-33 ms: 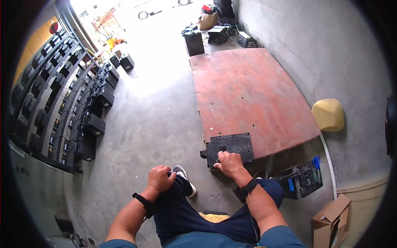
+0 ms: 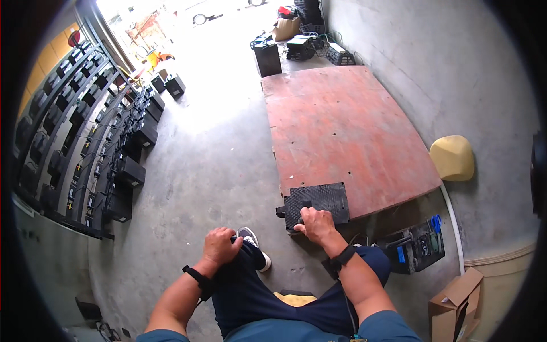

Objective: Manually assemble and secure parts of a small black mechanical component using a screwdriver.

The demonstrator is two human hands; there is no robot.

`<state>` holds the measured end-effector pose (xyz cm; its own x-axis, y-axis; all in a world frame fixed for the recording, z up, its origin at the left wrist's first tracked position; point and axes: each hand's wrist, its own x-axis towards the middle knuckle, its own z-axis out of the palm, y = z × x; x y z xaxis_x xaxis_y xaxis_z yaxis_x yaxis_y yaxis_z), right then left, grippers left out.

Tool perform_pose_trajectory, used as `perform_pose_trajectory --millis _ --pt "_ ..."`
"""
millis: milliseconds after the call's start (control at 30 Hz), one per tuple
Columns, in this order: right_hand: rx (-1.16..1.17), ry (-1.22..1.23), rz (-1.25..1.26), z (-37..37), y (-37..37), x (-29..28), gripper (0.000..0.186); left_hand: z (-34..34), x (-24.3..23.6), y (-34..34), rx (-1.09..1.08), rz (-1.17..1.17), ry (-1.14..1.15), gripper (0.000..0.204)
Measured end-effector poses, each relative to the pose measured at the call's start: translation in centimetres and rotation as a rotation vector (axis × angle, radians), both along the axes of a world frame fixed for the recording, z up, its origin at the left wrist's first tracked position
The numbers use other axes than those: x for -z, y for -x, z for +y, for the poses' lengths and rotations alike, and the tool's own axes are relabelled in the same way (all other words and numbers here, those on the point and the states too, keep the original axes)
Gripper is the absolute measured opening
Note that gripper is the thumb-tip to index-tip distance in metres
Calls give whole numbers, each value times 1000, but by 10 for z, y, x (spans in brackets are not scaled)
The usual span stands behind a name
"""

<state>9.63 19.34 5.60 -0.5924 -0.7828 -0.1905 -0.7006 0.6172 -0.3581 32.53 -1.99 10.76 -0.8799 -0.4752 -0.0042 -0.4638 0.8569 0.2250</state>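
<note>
A black, textured rectangular case (image 2: pixel 313 191) lies at the near corner of a red, worn board (image 2: pixel 347 131), with a dark handle on its top. My right hand (image 2: pixel 315 224) is closed on that handle, fingers curled and thumb at the near side. My left hand (image 2: pixel 219 245) rests on my left knee, fingers loosely bent and apart, holding nothing. Dark straps circle both wrists. A black tool tray (image 2: pixel 427 253) with blue-handled tools sits on the floor right of my right knee.
A rack (image 2: pixel 60 142) of black units and wiring lines the left side. Black boxes (image 2: pixel 268 60) and cables stand beyond the board. A yellow seat-like object (image 2: pixel 453 157) is by the right wall, torn cardboard (image 2: pixel 461 293) at lower right. The doorway is bright.
</note>
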Motion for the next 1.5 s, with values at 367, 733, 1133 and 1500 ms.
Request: perform_pose_trajectory --millis 367,733,1133,1500 --pt "-101 142 -62 11 -3 0 32 -4 2 -2 -4 -36 -17 30" --pt "-63 98 -42 3 -3 -1 37 -4 3 -2 34 26 4 28" --pt "-87 73 -29 2 -4 -3 34 -1 -1 0 -4 -1 -11 28" --pt "-131 183 -75 11 -6 6 38 -2 5 -7 -11 3 -2 30"
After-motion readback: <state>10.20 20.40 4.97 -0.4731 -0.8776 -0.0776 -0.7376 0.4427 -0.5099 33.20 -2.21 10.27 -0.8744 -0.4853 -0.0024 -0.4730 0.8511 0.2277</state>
